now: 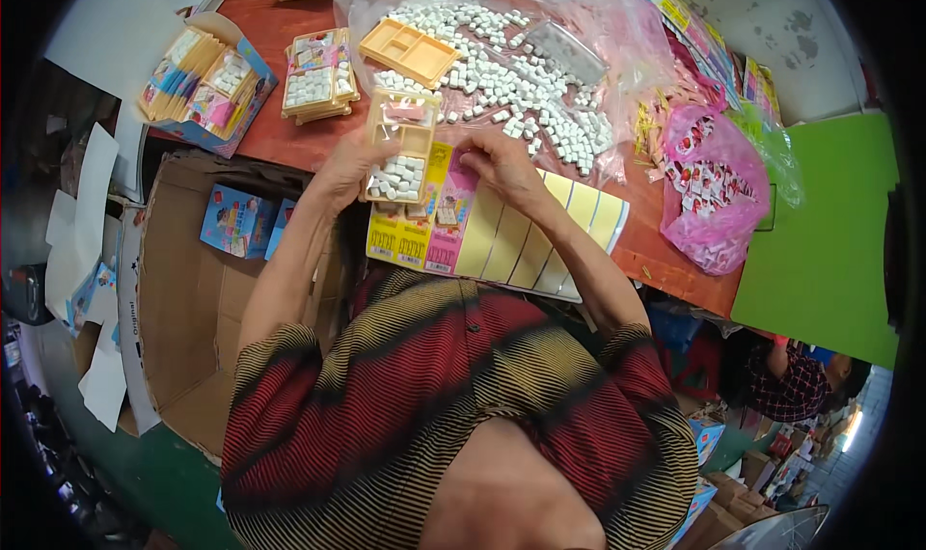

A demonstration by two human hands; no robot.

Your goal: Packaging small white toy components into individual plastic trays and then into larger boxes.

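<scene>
My left hand (pixel 352 169) is closed on the edge of a cream plastic tray (pixel 417 145) with compartments. Small white blocks (pixel 397 178) fill its lower compartment, and a pinkish piece lies near its top. Under the tray lies a sheet of labels (pixel 497 233), with yellow and pink printed labels on the left and bare backing strips on the right. My right hand (pixel 509 169) pinches at the upper end of the pink label (pixel 448 212); its fingertips partly hide the spot.
Loose white blocks (pixel 482 77) spread over clear plastic behind, with an empty cream tray (pixel 410 52) among them. Filled trays (pixel 318 72) are stacked left, beside a blue display box (pixel 217 135). A pink bag (pixel 714 188) of small packets sits right. An open carton (pixel 193 347) stands below left.
</scene>
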